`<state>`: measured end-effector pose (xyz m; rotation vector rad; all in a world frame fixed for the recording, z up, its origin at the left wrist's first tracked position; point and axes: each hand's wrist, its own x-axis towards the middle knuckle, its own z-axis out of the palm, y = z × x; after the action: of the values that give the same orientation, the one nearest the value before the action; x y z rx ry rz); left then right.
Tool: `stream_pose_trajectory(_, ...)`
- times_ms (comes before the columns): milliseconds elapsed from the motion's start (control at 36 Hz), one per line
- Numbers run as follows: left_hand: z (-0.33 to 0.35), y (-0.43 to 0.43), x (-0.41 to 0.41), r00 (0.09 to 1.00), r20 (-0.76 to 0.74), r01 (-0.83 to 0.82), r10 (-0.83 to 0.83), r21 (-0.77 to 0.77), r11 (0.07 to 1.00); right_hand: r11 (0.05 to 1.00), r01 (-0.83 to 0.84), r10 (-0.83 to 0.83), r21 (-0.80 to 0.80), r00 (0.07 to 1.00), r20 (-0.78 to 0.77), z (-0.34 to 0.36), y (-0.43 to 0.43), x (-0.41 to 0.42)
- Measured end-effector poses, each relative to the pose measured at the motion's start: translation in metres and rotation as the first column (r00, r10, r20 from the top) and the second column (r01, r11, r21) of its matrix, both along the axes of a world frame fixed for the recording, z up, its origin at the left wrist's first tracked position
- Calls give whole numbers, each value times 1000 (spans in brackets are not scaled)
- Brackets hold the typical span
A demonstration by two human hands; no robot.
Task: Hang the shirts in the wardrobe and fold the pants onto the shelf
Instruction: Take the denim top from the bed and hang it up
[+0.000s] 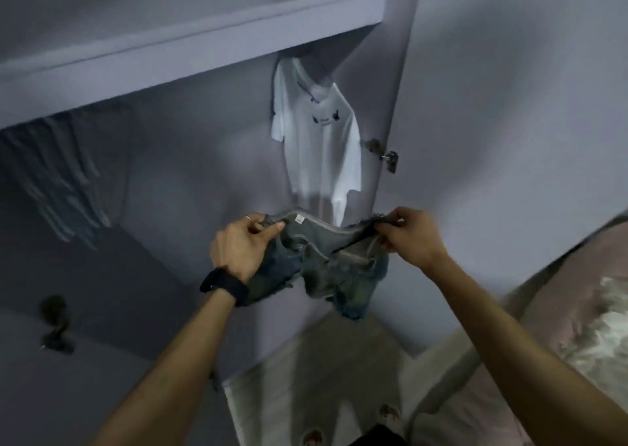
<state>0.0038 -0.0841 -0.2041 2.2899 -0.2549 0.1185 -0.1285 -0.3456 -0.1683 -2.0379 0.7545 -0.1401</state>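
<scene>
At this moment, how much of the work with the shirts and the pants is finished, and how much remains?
Done: one white short-sleeved T-shirt hangs inside the grey wardrobe. In hand: the left hand and right hand pinch the waistband of frayed blue-grey denim shorts, spread out and unfolded. Left: folding the shorts and laying them on the pale grey shelf board above.

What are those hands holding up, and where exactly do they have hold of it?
A pair of denim shorts, held by the waistband: the left hand pinches one end, the right hand the other, and the legs hang loose below.
</scene>
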Motion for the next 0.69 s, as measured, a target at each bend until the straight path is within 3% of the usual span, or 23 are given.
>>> stream_pose_trajectory(56,2,7,-3,999,32,-3,6,-90,996,968,-58,48,244,998,46,-4,15,25)
stream_pose_trajectory(139,7,8,0,998,-24,47,-55,-267,963,815,-140,109,562,990,89,-5,39,58)
stream_pose_trajectory(222,18,5,-1,988,-115,49,-101,-386,921,723,-268,255,637,960,115,-2,60,91)
stream_pose_trajectory(306,24,3,-7,978,-167,50,-122,-384,922,677,-345,351,651,928,127,-3,72,115)
stream_pose_trajectory(389,25,8,-14,978,-202,-9,-47,-267,964,661,-396,425,637,898,116,-8,79,131)
stream_pose_trajectory(472,22,15,-24,979,-195,-57,57,6,998,625,-444,502,642,859,105,-14,86,137)
stream_pose_trajectory(556,13,17,-35,972,-129,-158,197,262,952,584,-519,594,624,797,107,-19,94,136)
stream_pose_trajectory(694,17,23,-58,959,-51,-229,277,431,873,515,-693,732,504,662,161,-18,104,137)
